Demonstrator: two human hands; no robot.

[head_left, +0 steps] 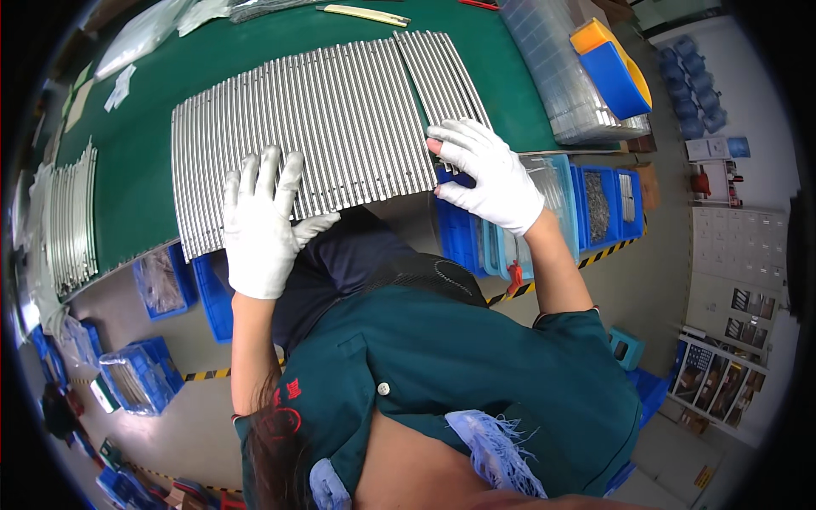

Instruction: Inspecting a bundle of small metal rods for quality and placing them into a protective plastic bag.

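Observation:
A wide row of thin silvery metal rods (306, 110) lies side by side on a green-topped table (127, 178), their near ends reaching the table's front edge. My left hand (264, 225), in a white glove with greyed fingertips, rests with spread fingers on the near left part of this row. At its right end, a narrow gap sets off a smaller group of similar rods (438, 72). My right hand (489, 174), also gloved, lies over the near end of that group, fingers stretched and thumb apart. A bare fingertip shows through this glove. Neither hand grips a rod.
Another bundle of rods (72, 217) lies at the table's left. Clear plastic boxes (552, 72) and a blue-and-yellow tape dispenser (614, 76) stand at the right. A cream-handled tool (364, 14) lies at the back. Blue bins (599, 200) stand below the right edge.

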